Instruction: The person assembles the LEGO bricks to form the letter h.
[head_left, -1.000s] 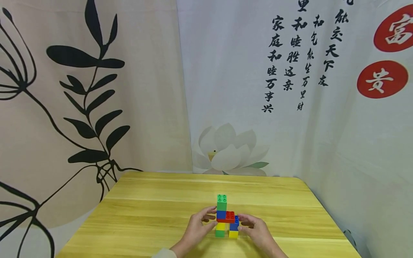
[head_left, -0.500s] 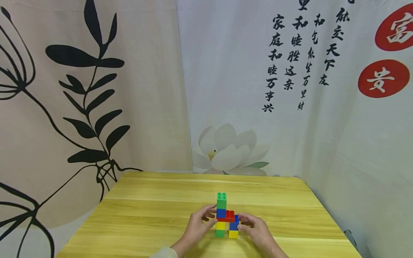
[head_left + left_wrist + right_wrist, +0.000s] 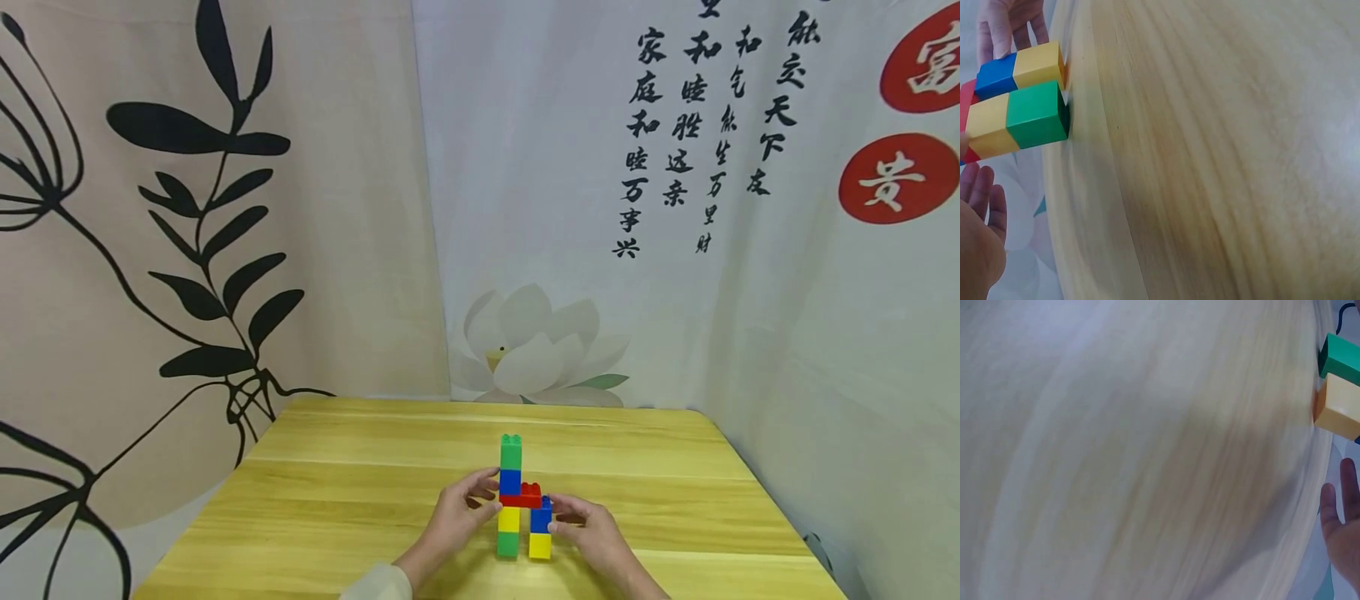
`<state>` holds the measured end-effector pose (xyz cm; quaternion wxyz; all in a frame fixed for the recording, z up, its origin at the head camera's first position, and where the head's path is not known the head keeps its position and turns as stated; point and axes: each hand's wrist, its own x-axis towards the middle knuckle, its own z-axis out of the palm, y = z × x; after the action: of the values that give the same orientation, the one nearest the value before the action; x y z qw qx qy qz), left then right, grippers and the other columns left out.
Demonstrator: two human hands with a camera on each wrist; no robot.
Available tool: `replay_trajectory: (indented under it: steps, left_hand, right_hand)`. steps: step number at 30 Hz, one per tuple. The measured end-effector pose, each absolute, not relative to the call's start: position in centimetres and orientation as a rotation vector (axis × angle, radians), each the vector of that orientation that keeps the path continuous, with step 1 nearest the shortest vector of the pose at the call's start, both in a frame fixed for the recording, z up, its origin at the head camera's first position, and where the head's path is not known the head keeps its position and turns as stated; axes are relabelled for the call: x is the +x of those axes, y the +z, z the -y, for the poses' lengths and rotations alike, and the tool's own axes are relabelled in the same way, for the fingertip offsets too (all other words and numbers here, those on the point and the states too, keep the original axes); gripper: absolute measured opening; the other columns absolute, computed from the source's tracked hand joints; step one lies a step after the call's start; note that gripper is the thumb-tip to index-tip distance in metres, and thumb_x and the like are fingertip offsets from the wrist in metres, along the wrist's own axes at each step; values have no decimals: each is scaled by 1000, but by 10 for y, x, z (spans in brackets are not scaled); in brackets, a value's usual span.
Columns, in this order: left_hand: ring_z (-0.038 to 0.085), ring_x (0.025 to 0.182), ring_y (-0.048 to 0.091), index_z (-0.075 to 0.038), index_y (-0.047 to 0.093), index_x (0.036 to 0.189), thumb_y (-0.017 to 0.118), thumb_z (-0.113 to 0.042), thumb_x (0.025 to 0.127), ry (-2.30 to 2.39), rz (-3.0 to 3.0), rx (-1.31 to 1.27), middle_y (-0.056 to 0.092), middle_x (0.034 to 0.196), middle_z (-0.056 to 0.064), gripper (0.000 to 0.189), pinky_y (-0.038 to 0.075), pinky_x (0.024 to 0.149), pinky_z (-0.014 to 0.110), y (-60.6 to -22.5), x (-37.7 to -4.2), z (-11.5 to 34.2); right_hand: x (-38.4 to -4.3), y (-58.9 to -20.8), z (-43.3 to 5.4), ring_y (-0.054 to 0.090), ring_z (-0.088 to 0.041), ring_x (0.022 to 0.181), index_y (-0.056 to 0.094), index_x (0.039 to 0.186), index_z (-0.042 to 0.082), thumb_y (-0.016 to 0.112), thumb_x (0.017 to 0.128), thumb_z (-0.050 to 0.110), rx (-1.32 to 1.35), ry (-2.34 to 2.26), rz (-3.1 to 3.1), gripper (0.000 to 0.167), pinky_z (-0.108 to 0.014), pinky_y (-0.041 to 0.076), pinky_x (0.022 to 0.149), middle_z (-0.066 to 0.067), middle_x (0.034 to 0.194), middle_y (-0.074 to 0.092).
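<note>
Between my hands stands a building-block structure (image 3: pixel 510 454) of toy bricks. Its taller left column runs from a green brick (image 3: pixel 507 545) and a yellow one up to a flat red brick (image 3: pixel 529 497), then blue and green on top. Under the red brick's right end sits a blue brick (image 3: pixel 541 520) over a yellow brick (image 3: pixel 540 547). My left hand (image 3: pixel 455 514) pinches the column at red-brick height, thumb in front and fingers behind. My right hand (image 3: pixel 596 537) grips the blue brick on the other side; its thumb lies on that brick in the left wrist view.
The wooden table (image 3: pixel 360 467) spreads around the bricks, its far edge close to a printed cloth backdrop (image 3: pixel 540 208). A dark cable (image 3: pixel 819 553) shows beyond the right table edge.
The structure has tilted, so its green top stands higher and shows less of its upper face, while its base sits slightly lower in view. Both hands keep their hold.
</note>
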<state>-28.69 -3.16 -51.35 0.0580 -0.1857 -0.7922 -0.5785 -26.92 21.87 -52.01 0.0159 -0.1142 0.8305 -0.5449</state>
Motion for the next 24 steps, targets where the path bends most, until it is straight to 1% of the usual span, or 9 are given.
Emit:
replay_trajectory:
  steps: [7, 12, 18, 21, 24]
  left_hand:
    - [23, 100, 62, -11, 58, 137, 75, -6, 88, -1761, 2439, -595, 67, 114, 4, 51, 50, 83, 32, -513, -289, 35]
    - [22, 102, 61, -12, 55, 141, 76, -5, 87, -1762, 2486, -591, 65, 116, 2, 58, 50, 84, 32, -513, -292, 37]
    - [25, 105, 60, -11, 51, 145, 75, -5, 87, -1820, 2491, -636, 64, 118, 4, 62, 51, 85, 37, -516, -296, 42]
    - [24, 105, 59, -11, 49, 146, 75, -7, 88, -1825, 2530, -630, 63, 117, 3, 64, 51, 86, 38, -518, -297, 44]
    - [24, 106, 59, -10, 48, 147, 75, -8, 88, -1834, 2556, -629, 63, 118, 3, 65, 51, 88, 40, -518, -297, 46]
  right_hand:
    - [-270, -521, -216, 62, -35, 106, 59, 135, 4, 74, 88, 11, -330, -1680, -2569, 50, -40, 55, 83, -16, 119, 66]
    - [-270, -519, -215, 63, -34, 106, 59, 136, 3, 74, 89, 11, -330, -1676, -2549, 50, -41, 55, 83, -15, 118, 67]
    - [-270, -519, -214, 63, -34, 105, 59, 135, 1, 73, 90, 13, -385, -1677, -2509, 48, -41, 55, 83, -15, 115, 67]
    - [-269, -519, -215, 63, -33, 103, 58, 135, -1, 72, 91, 13, -446, -1674, -2496, 48, -38, 55, 82, -14, 114, 67]
    - [-268, -520, -214, 63, -32, 102, 57, 134, -4, 71, 91, 13, -495, -1680, -2486, 48, -33, 55, 80, -15, 112, 68]
